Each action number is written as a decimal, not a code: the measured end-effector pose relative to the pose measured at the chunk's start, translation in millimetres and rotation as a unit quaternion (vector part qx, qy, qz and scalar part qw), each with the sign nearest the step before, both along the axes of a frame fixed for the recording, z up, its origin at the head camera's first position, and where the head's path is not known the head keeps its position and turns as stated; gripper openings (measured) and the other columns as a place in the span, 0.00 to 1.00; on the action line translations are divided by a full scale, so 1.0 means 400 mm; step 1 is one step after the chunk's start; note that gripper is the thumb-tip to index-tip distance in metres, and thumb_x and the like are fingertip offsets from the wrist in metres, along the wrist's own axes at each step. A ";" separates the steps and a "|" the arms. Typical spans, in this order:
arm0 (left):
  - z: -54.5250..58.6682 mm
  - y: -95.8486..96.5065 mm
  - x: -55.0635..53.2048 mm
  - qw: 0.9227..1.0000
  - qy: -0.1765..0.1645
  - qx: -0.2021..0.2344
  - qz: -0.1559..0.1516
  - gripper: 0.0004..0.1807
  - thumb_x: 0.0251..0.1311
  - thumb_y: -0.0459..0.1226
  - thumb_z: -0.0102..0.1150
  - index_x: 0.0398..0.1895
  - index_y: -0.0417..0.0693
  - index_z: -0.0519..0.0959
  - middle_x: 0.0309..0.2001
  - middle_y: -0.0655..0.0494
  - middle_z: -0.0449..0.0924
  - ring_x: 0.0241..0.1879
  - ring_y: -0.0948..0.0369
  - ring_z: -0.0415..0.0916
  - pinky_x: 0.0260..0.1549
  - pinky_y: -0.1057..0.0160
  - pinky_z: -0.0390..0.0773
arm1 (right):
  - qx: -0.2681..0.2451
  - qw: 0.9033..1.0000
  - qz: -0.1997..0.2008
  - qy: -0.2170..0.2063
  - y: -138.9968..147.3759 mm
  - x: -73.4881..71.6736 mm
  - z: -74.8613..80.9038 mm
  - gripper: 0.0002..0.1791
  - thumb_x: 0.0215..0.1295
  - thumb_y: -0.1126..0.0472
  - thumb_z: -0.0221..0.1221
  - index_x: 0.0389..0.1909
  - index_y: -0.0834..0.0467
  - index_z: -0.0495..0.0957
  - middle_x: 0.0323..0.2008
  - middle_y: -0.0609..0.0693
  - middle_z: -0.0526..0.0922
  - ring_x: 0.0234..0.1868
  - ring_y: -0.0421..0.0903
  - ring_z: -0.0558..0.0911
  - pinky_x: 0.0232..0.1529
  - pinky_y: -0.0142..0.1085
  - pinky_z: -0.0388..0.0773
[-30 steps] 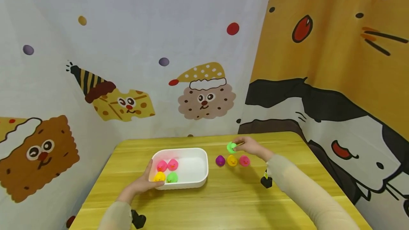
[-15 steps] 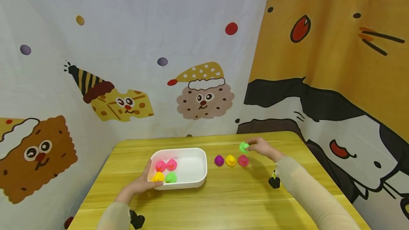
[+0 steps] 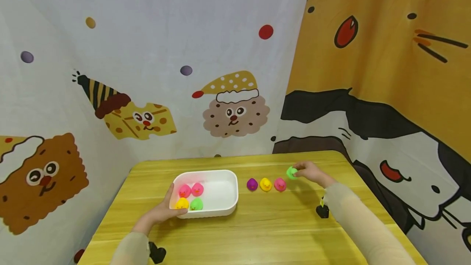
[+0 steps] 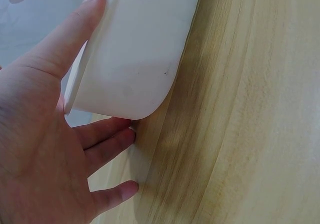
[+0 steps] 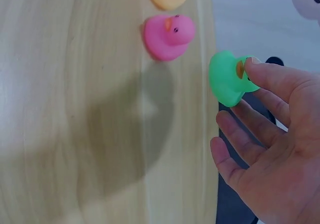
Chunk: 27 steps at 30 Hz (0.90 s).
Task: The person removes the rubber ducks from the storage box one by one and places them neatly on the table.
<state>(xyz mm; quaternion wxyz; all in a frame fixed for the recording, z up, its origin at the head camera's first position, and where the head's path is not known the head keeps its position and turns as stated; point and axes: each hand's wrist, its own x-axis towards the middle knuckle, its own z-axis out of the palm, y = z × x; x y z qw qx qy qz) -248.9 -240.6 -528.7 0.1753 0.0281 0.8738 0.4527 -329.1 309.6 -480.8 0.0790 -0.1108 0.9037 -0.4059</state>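
A yellow wood-grain counter (image 3: 235, 242) carries a white, round-cornered tub (image 3: 220, 191). The left hand (image 3: 162, 210) holds the tub's left end. The right hand (image 3: 311, 173) pinches a smooth, bright green duck (image 5: 225, 79), round-bodied with an orange bill, raised above the counter. Near it, 3 ducks (image 3: 265, 185) form a row: purple, yellow, pink; 4 more ducks (image 3: 197, 189) sit inside the tub.

The left sleeve (image 3: 128, 249) and right sleeve (image 3: 362, 226) are long, plain and cream — the right one softly creased along its length. Both stop short of the left hand (image 3: 162, 211) and right hand (image 3: 310, 171), which are bare. Along the inner side of each sits a small black piece — the left block (image 3: 157, 253) lobed in outline, the right block (image 3: 322, 211) angular, with a yellow-green fleck (image 3: 322, 201) above it.
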 end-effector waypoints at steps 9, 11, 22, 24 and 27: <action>-0.006 -0.001 -0.002 1.000 0.002 -0.012 0.004 0.68 0.52 0.54 0.69 0.75 0.45 0.24 0.74 0.33 0.25 0.69 0.31 0.42 0.62 0.29 0.46 | 0.001 1.000 -0.003 -0.010 0.022 0.009 -0.029 0.20 0.63 0.67 0.59 0.52 0.76 0.74 0.48 0.68 0.79 0.46 0.57 0.79 0.48 0.50 0.77; -0.006 -0.001 -0.002 1.000 0.003 -0.010 0.004 0.68 0.52 0.54 0.69 0.75 0.45 0.24 0.74 0.33 0.25 0.69 0.31 0.42 0.62 0.29 0.46 | 0.007 1.000 -0.006 -0.011 0.024 0.009 -0.033 0.20 0.63 0.67 0.59 0.52 0.76 0.74 0.49 0.69 0.79 0.46 0.57 0.78 0.47 0.51 0.76; -0.007 -0.003 -0.004 1.000 0.002 -0.012 0.006 0.67 0.53 0.53 0.69 0.76 0.46 0.25 0.75 0.33 0.26 0.69 0.31 0.44 0.62 0.29 0.47 | 0.005 0.999 -0.019 -0.028 0.036 0.002 -0.076 0.19 0.61 0.68 0.61 0.50 0.75 0.75 0.47 0.66 0.80 0.46 0.57 0.78 0.48 0.49 0.76; -0.009 -0.005 -0.005 1.000 0.001 -0.009 0.004 0.67 0.53 0.52 0.69 0.75 0.45 0.24 0.75 0.33 0.25 0.69 0.31 0.44 0.62 0.29 0.47 | 0.005 1.000 -0.015 -0.027 0.036 0.002 -0.082 0.20 0.61 0.68 0.61 0.51 0.76 0.74 0.47 0.67 0.79 0.45 0.56 0.78 0.46 0.47 0.77; -0.011 -0.006 -0.006 1.000 0.003 -0.005 0.003 0.67 0.53 0.51 0.69 0.75 0.45 0.24 0.74 0.33 0.25 0.69 0.31 0.44 0.62 0.29 0.47 | 0.001 0.999 -0.020 -0.029 0.036 0.002 -0.092 0.20 0.61 0.68 0.61 0.51 0.76 0.75 0.47 0.66 0.80 0.45 0.55 0.79 0.44 0.45 0.78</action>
